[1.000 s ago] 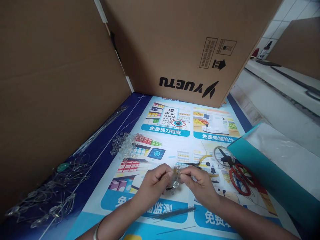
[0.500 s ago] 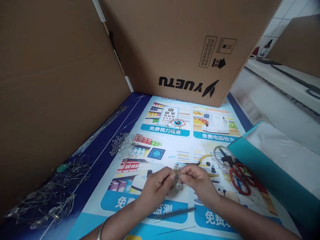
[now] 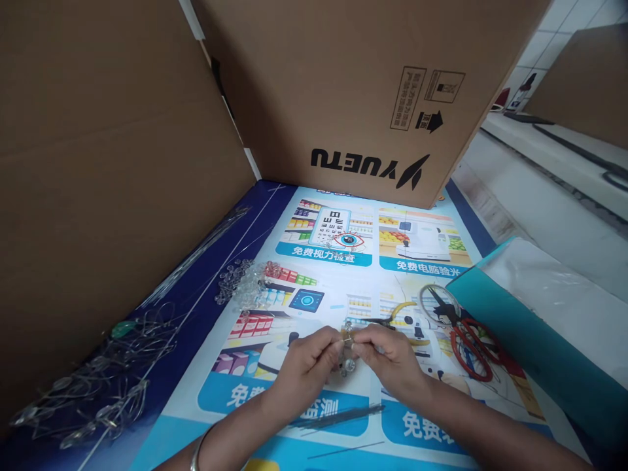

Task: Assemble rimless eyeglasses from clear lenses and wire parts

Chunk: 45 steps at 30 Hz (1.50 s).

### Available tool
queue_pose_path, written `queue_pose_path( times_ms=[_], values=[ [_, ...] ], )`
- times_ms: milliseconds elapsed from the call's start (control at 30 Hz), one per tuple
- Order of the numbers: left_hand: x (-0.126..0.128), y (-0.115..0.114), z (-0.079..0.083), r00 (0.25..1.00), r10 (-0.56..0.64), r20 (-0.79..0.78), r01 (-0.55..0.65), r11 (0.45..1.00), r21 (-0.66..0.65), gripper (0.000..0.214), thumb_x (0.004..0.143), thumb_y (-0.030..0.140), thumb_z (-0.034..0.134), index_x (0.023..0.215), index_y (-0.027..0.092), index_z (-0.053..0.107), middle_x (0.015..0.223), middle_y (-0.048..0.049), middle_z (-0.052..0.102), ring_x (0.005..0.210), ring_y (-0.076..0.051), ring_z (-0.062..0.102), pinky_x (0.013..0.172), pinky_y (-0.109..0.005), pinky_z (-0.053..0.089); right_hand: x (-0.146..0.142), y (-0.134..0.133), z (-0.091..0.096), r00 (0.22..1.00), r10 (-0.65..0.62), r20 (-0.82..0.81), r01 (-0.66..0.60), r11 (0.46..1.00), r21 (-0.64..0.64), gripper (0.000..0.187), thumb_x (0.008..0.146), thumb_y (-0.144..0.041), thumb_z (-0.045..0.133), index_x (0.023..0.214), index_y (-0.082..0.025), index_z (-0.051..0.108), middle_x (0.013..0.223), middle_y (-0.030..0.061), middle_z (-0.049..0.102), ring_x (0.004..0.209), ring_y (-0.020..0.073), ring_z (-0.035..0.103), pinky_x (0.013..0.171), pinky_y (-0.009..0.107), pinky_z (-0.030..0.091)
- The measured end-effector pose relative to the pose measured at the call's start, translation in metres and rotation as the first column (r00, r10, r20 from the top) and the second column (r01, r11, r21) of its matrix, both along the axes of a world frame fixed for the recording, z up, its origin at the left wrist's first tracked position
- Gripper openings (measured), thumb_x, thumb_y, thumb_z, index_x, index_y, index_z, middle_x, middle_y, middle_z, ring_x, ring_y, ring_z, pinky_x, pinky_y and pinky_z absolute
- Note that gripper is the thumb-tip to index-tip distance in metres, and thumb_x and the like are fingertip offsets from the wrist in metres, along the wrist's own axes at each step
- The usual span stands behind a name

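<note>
My left hand (image 3: 307,369) and my right hand (image 3: 390,360) meet over a printed poster mat (image 3: 338,261), both pinched on a small piece of clear beads on wire (image 3: 348,350) held between the fingertips. A silver bangle sits on my left wrist. A heap of loose clear beads (image 3: 243,284) lies on the mat to the upper left of my hands. Thin dark wires (image 3: 338,416) lie on the mat just below my hands.
Red-handled scissors (image 3: 468,350) and yellow-handled pliers (image 3: 400,318) lie right of my hands. A tangle of beaded wire pieces (image 3: 98,386) fills the left side. Brown cardboard boxes (image 3: 363,98) stand behind and at left. A teal folder with a clear bag (image 3: 540,327) lies at right.
My two hands stayed together on the bead piece, shifting it slightly between the fingertips. Nothing else on the mat moved.
</note>
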<state>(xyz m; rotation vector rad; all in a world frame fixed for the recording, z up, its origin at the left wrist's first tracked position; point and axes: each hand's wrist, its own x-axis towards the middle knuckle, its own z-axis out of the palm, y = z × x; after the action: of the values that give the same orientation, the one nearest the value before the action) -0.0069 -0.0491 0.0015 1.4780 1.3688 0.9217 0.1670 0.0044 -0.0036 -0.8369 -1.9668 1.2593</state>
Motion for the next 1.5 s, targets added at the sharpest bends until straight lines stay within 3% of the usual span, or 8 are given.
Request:
queue_pose_path(
  times_ms=[133, 267, 400, 533, 733, 933, 1300, 1500],
  values=[
    [-0.002, -0.002, -0.001, 0.982, -0.003, -0.191, 0.043, 0.978, 0.204, 0.018, 0.089, 0.021, 0.038, 0.080, 0.017, 0.053, 0.064, -0.0001, 0.057, 0.056, -0.011, 0.052, 0.055, -0.022, 0.037, 0.001, 0.000, -0.002, 1.000, -0.001, 0.018, -0.002, 0.989, 0.147, 0.014, 0.084, -0.023, 0.051, 0.092, -0.022, 0.062, 0.077, 0.0029, 0.062, 0.072, 0.0147, 0.057, 0.065, 0.027, 0.044],
    [-0.006, -0.005, -0.007, 0.894, 0.061, -0.444, 0.154, 0.888, 0.434, 0.012, 0.085, 0.014, 0.041, 0.082, 0.018, 0.053, 0.061, -0.0012, 0.057, 0.056, -0.013, 0.051, 0.054, -0.025, 0.032, -0.002, 0.000, 0.002, 0.999, 0.016, -0.043, -0.021, 0.995, -0.099, 0.014, 0.083, -0.029, 0.053, 0.080, -0.020, 0.062, 0.070, 0.0009, 0.060, 0.065, 0.0129, 0.055, 0.060, 0.024, 0.044],
    [-0.007, -0.008, -0.008, 0.787, 0.142, -0.600, 0.272, 0.794, 0.544, 0.012, 0.082, 0.011, 0.043, 0.077, 0.018, 0.051, 0.059, -0.0018, 0.056, 0.056, -0.015, 0.049, 0.054, -0.027, 0.031, -0.004, -0.001, 0.002, 0.986, 0.020, -0.168, -0.082, 0.923, -0.375, 0.019, 0.078, -0.037, 0.059, 0.077, -0.018, 0.061, 0.067, -0.0001, 0.059, 0.063, 0.0123, 0.056, 0.060, 0.025, 0.047],
    [-0.006, -0.007, -0.002, 0.754, 0.168, -0.634, 0.328, 0.740, 0.587, 0.012, 0.080, 0.008, 0.046, 0.075, 0.017, 0.052, 0.058, -0.0025, 0.056, 0.055, -0.015, 0.049, 0.053, -0.028, 0.031, -0.004, -0.001, 0.001, 0.980, -0.005, -0.199, -0.086, 0.891, -0.445, 0.019, 0.077, -0.036, 0.061, 0.077, -0.017, 0.060, 0.067, -0.0006, 0.059, 0.062, 0.0116, 0.057, 0.060, 0.025, 0.047],
    [-0.006, -0.006, 0.002, 0.732, 0.155, -0.664, 0.371, 0.727, 0.578, 0.013, 0.080, 0.010, 0.046, 0.090, 0.015, 0.054, 0.062, -0.0039, 0.059, 0.054, -0.016, 0.050, 0.053, -0.029, 0.032, -0.005, -0.003, 0.002, 0.979, -0.014, -0.203, -0.090, 0.867, -0.490, 0.017, 0.077, -0.033, 0.061, 0.077, -0.016, 0.057, 0.066, -0.0018, 0.057, 0.060, 0.0101, 0.057, 0.058, 0.023, 0.046],
    [-0.006, -0.007, 0.000, 0.753, 0.132, -0.644, 0.358, 0.739, 0.571, 0.010, 0.080, 0.008, 0.045, 0.080, 0.016, 0.051, 0.062, -0.0038, 0.059, 0.055, -0.015, 0.051, 0.054, -0.028, 0.032, -0.007, -0.005, 0.002, 0.974, -0.044, -0.223, -0.084, 0.842, -0.533, 0.018, 0.076, -0.032, 0.062, 0.082, -0.017, 0.055, 0.067, -0.0019, 0.058, 0.061, 0.0102, 0.057, 0.059, 0.024, 0.047],
    [-0.004, -0.004, -0.008, 0.927, 0.068, -0.369, 0.109, 0.893, 0.436, 0.012, 0.085, 0.014, 0.043, 0.084, 0.017, 0.054, 0.062, 0.0003, 0.058, 0.055, -0.012, 0.051, 0.054, -0.023, 0.032, -0.005, -0.004, 0.006, 0.963, -0.060, -0.263, -0.062, 0.899, -0.433, 0.010, 0.080, -0.021, 0.058, 0.086, -0.018, 0.051, 0.077, 0.0000, 0.056, 0.069, 0.0106, 0.055, 0.064, 0.024, 0.044],
    [-0.003, -0.001, -0.001, 0.999, 0.044, -0.031, -0.042, 0.997, 0.061, 0.019, 0.088, 0.026, 0.042, 0.076, 0.017, 0.054, 0.060, 0.0025, 0.053, 0.052, -0.008, 0.048, 0.052, -0.019, 0.037, -0.006, -0.003, 0.000, 0.934, -0.070, -0.350, -0.097, 0.894, -0.438, 0.009, 0.082, -0.021, 0.055, 0.089, -0.020, 0.050, 0.088, 0.0013, 0.054, 0.070, 0.0109, 0.057, 0.067, 0.028, 0.046]
  ],
)
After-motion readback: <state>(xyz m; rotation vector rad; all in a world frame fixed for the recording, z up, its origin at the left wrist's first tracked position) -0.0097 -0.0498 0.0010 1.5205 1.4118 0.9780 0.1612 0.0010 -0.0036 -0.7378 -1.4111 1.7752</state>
